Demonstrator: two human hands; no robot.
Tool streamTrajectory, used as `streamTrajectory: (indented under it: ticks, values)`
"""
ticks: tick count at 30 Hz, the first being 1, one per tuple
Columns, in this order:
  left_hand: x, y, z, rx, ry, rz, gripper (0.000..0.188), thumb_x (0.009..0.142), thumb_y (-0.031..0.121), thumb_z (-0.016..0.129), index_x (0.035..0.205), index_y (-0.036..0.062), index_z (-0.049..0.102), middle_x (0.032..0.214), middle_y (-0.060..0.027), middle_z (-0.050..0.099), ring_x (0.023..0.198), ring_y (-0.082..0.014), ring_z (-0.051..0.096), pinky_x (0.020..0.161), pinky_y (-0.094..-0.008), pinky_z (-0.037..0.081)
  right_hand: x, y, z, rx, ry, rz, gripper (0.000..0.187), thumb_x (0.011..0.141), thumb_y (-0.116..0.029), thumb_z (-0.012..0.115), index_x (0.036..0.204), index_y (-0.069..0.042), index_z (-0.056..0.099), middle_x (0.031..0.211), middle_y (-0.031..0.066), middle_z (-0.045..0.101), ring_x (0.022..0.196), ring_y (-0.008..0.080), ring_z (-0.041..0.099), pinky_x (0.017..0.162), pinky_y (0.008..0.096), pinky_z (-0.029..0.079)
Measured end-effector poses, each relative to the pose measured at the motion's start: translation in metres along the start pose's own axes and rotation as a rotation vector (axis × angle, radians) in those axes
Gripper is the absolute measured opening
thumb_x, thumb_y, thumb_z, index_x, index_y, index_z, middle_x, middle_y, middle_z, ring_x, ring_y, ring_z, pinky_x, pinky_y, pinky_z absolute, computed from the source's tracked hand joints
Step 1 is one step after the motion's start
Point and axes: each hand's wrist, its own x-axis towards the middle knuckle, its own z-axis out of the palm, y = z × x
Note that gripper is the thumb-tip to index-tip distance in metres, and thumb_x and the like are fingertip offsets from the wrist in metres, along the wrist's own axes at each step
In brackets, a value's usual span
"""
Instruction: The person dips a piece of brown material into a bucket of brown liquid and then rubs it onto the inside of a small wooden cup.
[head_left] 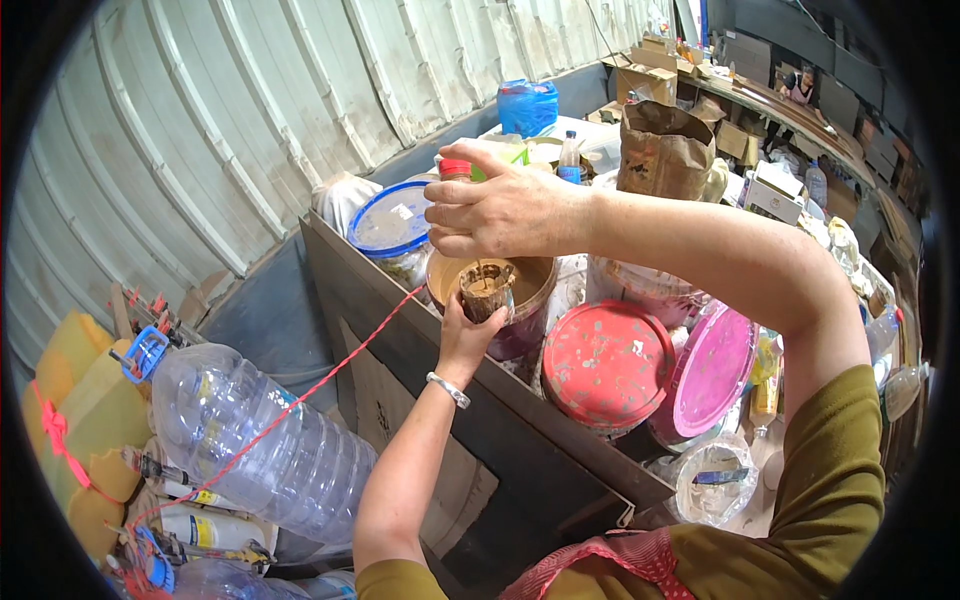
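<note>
My left hand [466,335] is wrapped round a small brown-crusted cup [487,292] with thick brown stuff in it. The cup is over the near side of an uncovered bucket [538,312], whose inner wall is coated tan. Right above the cup is my right hand [510,208], palm down with its fingers curled. Something thin and dark shows between that hand and the cup; what the fingers grip is hidden. A red cap [455,168] shows by the bent index finger; I cannot tell whether the hand touches it.
Lidded buckets crowd round: a blue-rimmed lid [390,218], a red lid [610,362] and a tilted pink lid [712,370]. A brown paper bag [665,155] stands behind my right forearm. Left of the dark panel [440,400] lies a large clear bottle [265,435], crossed by a red cord [330,375].
</note>
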Motion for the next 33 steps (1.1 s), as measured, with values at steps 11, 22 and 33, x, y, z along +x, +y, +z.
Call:
streamTrajectory:
  ticks: [11,22,33]
  values:
    - [-0.001,-0.004,0.003,-0.076,0.000,-0.047,0.057,0.074,0.015,0.072,0.124,-0.0002,0.049,0.115,-0.0089,0.060,0.105,-0.0168,0.057,0.093,-0.0300,0.043,-0.007,-0.005,0.007,0.040,-0.066,-0.035,0.019,0.073,-0.019,0.062,0.091,-0.017,0.061,0.095,-0.0056,0.061,0.116,0.0172,0.046,0.111,0.0495,0.024]
    - [-0.002,-0.006,0.001,0.054,0.030,-0.046,0.064,0.072,0.023,0.076,0.124,-0.0014,0.048,0.115,-0.0137,0.059,0.106,-0.0219,0.057,0.093,-0.0328,0.044,-0.009,-0.010,0.012,0.080,-0.123,-0.032,0.027,0.074,-0.023,0.063,0.099,-0.016,0.061,0.113,-0.0025,0.062,0.124,0.0195,0.043,0.109,0.0532,0.028]
    - [-0.001,-0.005,0.001,0.039,0.014,-0.017,0.062,0.074,0.017,0.074,0.127,0.0004,0.047,0.116,-0.0105,0.059,0.106,-0.0185,0.057,0.093,-0.0311,0.043,-0.007,-0.010,0.010,0.071,-0.048,-0.024,0.017,0.071,-0.020,0.063,0.088,-0.018,0.062,0.092,-0.0059,0.060,0.117,0.0169,0.046,0.110,0.0490,0.024]
